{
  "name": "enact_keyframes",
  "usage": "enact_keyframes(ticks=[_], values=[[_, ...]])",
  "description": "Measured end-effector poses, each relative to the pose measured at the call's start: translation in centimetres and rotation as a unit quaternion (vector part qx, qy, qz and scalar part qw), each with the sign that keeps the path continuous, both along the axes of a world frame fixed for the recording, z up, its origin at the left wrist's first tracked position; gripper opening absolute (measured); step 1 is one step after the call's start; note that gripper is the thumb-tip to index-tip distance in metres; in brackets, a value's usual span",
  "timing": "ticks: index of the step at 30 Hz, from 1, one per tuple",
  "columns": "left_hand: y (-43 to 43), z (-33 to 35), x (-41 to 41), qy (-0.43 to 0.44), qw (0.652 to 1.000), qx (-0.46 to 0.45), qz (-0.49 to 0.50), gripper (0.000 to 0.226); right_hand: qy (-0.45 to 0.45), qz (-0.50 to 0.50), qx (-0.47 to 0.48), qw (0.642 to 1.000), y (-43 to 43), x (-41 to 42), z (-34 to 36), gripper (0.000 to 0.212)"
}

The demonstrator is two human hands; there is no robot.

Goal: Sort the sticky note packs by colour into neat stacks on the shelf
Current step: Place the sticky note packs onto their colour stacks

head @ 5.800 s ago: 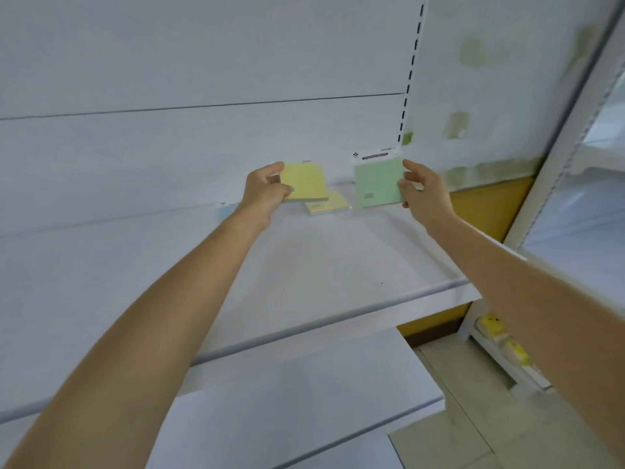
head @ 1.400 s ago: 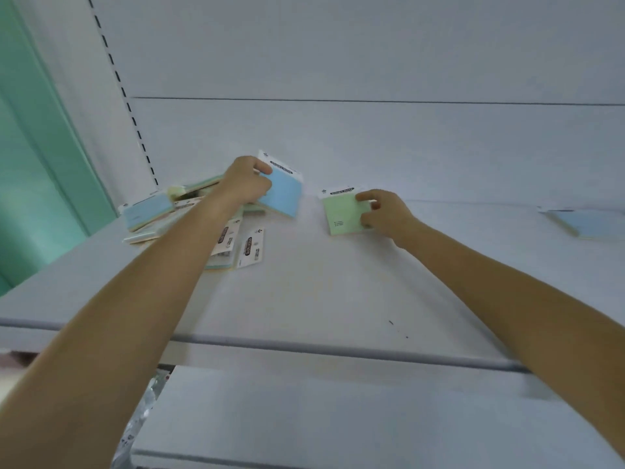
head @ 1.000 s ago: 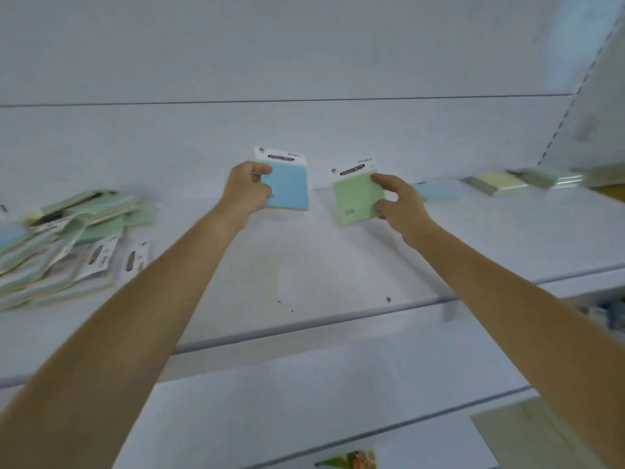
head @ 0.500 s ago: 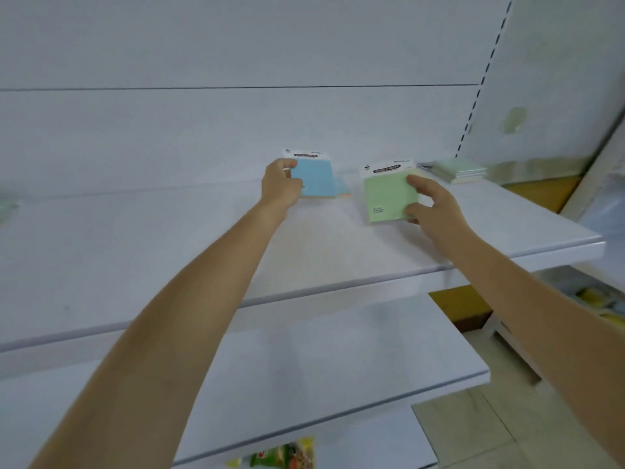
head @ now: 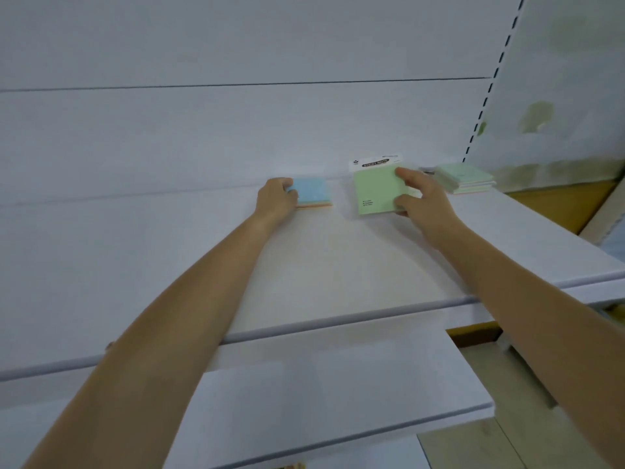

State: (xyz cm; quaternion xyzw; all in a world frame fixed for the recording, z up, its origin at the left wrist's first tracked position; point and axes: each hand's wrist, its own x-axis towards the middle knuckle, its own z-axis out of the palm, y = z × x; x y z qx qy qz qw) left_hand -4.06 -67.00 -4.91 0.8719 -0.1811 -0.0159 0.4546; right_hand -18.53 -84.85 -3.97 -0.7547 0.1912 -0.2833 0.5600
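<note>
Blue square sticky note pack point(head: 311, 192) lies flat on the white shelf point(head: 338, 265) under the left hand point(head: 275, 199), fingers resting on it; the right hand point(head: 419, 198) pinches a pale green carded pack point(head: 375, 189), tilted upright.

White panelled back wall point(head: 236, 45), slotted upright point(head: 487, 96), lower shelf board point(head: 338, 394), tiled floor point(head: 473, 448), yellow-brown panel point(head: 558, 204)

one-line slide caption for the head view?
Left hand sets blue pack on shelf; right hand holds green pack beside green stack.

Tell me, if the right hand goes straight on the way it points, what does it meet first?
Probably the back wall; the right hand holds the green pack, with the green stack beside its line. Depth is unclear.
</note>
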Motion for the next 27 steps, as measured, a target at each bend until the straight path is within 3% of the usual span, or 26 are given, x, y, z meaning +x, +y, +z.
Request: enact_keyframes(ticks=[11, 15, 20, 27], values=[[0.3, -0.6, 1.4, -0.036, 0.998, 0.039, -0.027, 0.034, -0.01, 0.031, 0.0, 0.999, -2.4, 3.3, 0.7, 0.053], [0.0, -0.4, 0.8, -0.205, 0.971, 0.124, 0.003, 0.035, -0.022, 0.005, 0.023, 0.999, -5.3, 2.7, 1.4, 0.053], [-4.9, 1.8, -4.4, -0.316, 0.926, 0.141, -0.15, 0.045, -0.025, -0.028, 0.027, 0.999, -10.8, 0.9, 2.3, 0.052], [-14.6, 2.3, -10.9, -0.262, 0.877, 0.202, -0.348, 0.039, -0.006, -0.099, -0.004, 0.995, -17.0, -0.3, 2.9, 0.051]])
